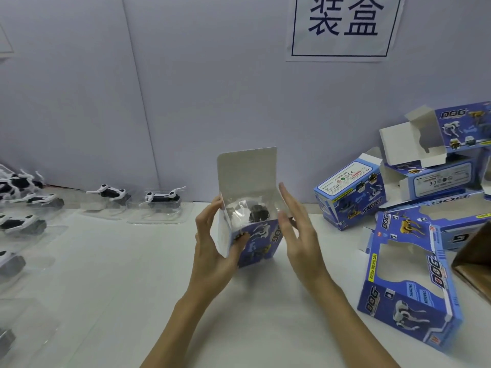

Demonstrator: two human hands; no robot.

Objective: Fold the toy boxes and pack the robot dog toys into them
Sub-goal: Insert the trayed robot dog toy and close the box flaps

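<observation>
Head view: left hand (212,243) grips the box (255,235) — lid up, toy (255,212) inside; right hand (297,227) spread beside its right edge — bare worktop (132,261) in front.

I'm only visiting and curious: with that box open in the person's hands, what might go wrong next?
The blue box is held only by the left hand, with the right hand open beside it, so it might slip or tilt. Its top flap stands up with the toy in clear wrap near the opening; closing the flap could catch the wrap. The folded boxes piled at the right look unsteady and might slide.
</observation>
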